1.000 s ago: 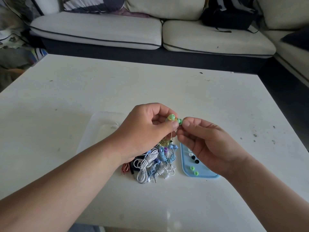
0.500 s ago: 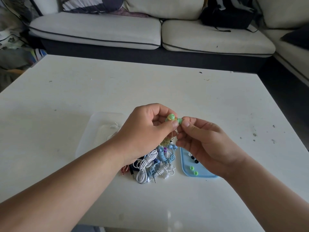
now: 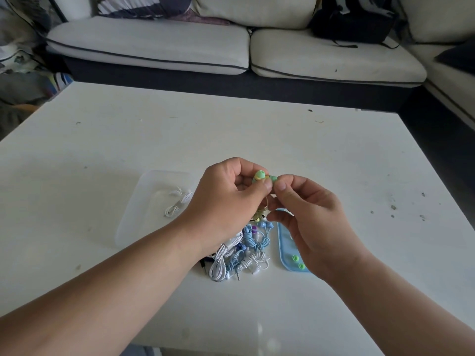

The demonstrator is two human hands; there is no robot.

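Above the white table (image 3: 282, 140), my left hand (image 3: 226, 204) pinches a green and yellow earbud (image 3: 260, 175) between thumb and fingers. My right hand (image 3: 308, 217) pinches the small green tip (image 3: 273, 178) at the earbud's right side. The earbud's yellowish cable (image 3: 262, 213) hangs down between the two hands. Under them lies a heap of coiled white and blue earphones (image 3: 239, 258). A light blue lid (image 3: 285, 250) to the right of the heap holds small green ear tips (image 3: 298, 262), partly hidden by my right hand.
A clear plastic lid (image 3: 144, 209) with one white earphone (image 3: 177, 205) lies left of the heap. A white sofa (image 3: 231, 44) stands behind the table, with a black bag (image 3: 352, 20) on it. Dark specks mark the table's right side.
My right hand has turned a little and its fingers have shifted on the green tip. My left hand keeps the earbud at the same spot.
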